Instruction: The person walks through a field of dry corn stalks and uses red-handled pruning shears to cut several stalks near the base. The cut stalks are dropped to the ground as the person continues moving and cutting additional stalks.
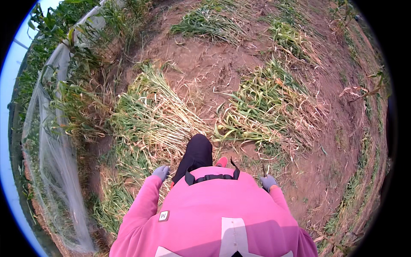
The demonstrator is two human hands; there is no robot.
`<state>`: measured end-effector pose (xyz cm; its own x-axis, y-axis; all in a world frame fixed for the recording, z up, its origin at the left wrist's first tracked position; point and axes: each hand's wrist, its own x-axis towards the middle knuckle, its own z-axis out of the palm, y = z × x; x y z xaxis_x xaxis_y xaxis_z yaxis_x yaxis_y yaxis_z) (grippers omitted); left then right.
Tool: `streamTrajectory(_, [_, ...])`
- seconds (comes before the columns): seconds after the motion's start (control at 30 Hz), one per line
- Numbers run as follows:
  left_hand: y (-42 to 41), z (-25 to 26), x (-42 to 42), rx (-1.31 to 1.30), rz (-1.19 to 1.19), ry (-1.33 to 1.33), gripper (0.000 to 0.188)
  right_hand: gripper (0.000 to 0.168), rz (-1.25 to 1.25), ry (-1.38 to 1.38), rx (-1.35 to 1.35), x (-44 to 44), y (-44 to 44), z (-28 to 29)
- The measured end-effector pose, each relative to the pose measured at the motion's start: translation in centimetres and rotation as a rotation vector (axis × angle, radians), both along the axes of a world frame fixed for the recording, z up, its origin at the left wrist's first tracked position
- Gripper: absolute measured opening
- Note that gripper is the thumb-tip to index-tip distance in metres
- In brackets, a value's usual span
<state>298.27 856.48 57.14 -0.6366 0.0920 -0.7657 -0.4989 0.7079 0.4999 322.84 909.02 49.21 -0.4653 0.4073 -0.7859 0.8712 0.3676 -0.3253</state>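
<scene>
My left hand [161, 172], in a grey glove, hangs at my left side with its fingers curled in and nothing visible in it. On the other side my right hand [268, 183], gloved alike, grips a thin hand tool [265, 171]. That tool points forward, and its exact kind is too small to make out. Ahead to the left lies a heap of cut green stalks [160, 112], its pale stems towards my bent knee. Another heap of cut leafy stalks [273, 106] lies on the soil ahead to the right.
Further off are a cut bundle [208, 27] and more cut plants [292, 41] on brown soil [205, 57]. A sheer white net [61, 160] hangs along the left, beside standing leafy plants [83, 102]. A dry-leaved plant [356, 90] stands at the right.
</scene>
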Motion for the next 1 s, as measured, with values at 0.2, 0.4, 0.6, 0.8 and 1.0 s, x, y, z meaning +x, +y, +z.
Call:
streamTrajectory(0.2, [2.8,-1.5,-5.9,-0.026,-0.007,-0.083,0.035,0.065,0.116,-0.325,-0.002,1.5,1.8,-2.0])
streamTrajectory(0.4, [9.9,-4.4,-15.1,0.081,-0.117,-0.033,0.036,0.069,0.093,-0.421,0.021,-1.0,4.7,-4.7])
streamTrajectory(0.6, [13.3,-5.0,-25.2,0.125,-0.169,-0.055,0.032,0.067,0.126,-0.46,0.125,-14.3,9.9,-6.0])
streamTrajectory(0.8, [8.0,-5.0,-36.3,0.071,-0.018,-0.113,0.036,0.044,0.159,-0.087,0.078,-36.5,8.8,-1.5])
streamTrajectory(1.0, [6.4,-5.3,-49.9,0.08,0.252,0.057,0.033,0.04,0.067,-0.035,0.127,-50.0,9.0,3.3])
